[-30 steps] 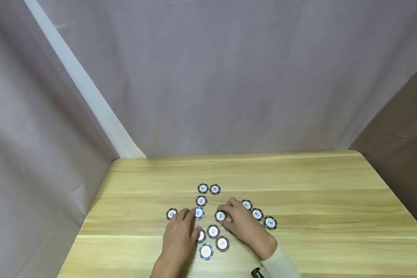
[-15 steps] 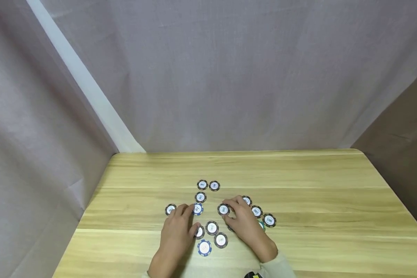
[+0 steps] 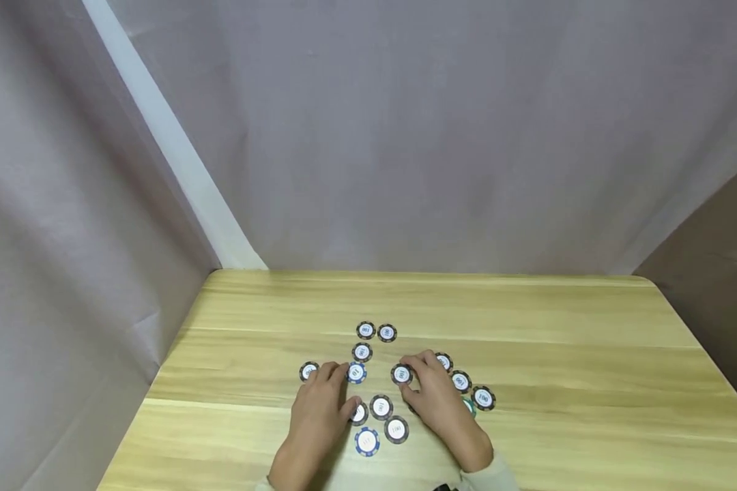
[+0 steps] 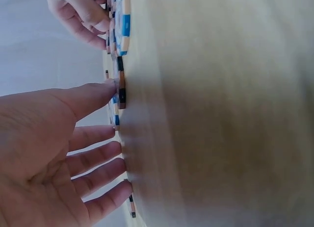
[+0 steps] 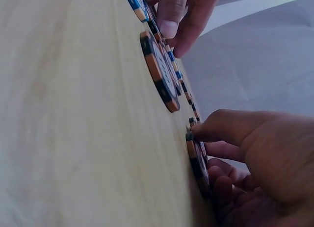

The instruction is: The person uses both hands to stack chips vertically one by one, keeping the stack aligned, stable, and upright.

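My left hand [image 3: 319, 409] lies palm down with fingers spread. Its thumb rests on a black-rimmed poker chip [image 3: 359, 413], and its index fingertip touches a blue poker chip [image 3: 357, 372] marked 10. Under its outer fingers a black chip [image 3: 308, 369] is partly covered. To the right, my right hand [image 3: 439, 399] pinches a black poker chip [image 3: 402, 374] marked 100 between thumb and index finger, flat at the tabletop. Beneath that palm another black chip [image 5: 197, 163] is mostly hidden in the head view but shows in the right wrist view.
Black chips [image 3: 366, 330] lie beyond the hands. Between the wrists are black chips [image 3: 396, 429] and a blue one [image 3: 367, 442]. Right of my right hand sit black chips [image 3: 483, 397] and a partly hidden green one [image 3: 469, 406]. Grey curtains [image 3: 368, 136] rise behind the wooden table [image 3: 565, 341].
My right hand has shifted the pinched black chip a little to the right, away from the blue chip marked 10. The left hand stays about where it was. The head view has moved slightly.
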A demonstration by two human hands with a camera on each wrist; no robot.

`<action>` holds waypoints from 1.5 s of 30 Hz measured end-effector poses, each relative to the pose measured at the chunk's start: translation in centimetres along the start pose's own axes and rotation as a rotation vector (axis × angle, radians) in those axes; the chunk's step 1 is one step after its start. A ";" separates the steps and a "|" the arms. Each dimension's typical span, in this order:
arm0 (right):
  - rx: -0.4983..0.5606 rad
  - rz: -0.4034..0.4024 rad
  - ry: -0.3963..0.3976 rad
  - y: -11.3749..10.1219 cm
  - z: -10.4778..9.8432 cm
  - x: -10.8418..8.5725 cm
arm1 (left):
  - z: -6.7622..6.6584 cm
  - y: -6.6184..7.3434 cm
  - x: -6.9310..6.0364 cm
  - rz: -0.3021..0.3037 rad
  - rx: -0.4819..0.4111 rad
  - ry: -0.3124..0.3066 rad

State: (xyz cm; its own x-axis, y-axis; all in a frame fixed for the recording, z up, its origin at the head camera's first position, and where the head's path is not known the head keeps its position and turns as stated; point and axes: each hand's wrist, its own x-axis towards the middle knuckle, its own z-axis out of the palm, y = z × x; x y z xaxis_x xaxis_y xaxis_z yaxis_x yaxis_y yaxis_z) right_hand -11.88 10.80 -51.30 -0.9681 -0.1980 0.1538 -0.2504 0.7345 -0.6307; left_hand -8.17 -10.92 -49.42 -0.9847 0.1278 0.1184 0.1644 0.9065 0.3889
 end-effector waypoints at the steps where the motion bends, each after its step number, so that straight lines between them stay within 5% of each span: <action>1: 0.002 0.001 0.011 0.1 0.1 -0.1 | 0.0 0.0 0.0 0.008 0.004 -0.005; 9: 0.075 0.038 0.072 0.9 1.5 -0.8 | 0.0 0.1 -0.1 0.010 0.022 0.002; 23: 0.018 -0.049 0.167 0.9 2.4 -1.5 | 0.1 0.1 0.6 0.023 0.002 0.019; 32: -0.012 -0.082 0.142 0.6 2.5 -1.2 | -0.1 0.1 0.9 0.001 -0.002 0.045; 38: -0.063 -0.037 0.152 0.5 2.5 -1.7 | -1.0 0.8 1.9 -0.032 -0.024 -0.008; 45: -0.081 -0.044 0.159 0.2 2.6 -2.0 | -0.8 1.3 2.2 -0.047 0.079 0.040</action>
State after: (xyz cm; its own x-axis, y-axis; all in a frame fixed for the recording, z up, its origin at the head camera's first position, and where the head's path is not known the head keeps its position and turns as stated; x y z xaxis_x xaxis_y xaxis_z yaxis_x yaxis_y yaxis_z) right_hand -9.94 9.71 -53.73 -0.9441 -0.1311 0.3025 -0.2870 0.7783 -0.5584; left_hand -10.11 -9.77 -47.92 -0.9879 0.0697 0.1388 0.1115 0.9402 0.3218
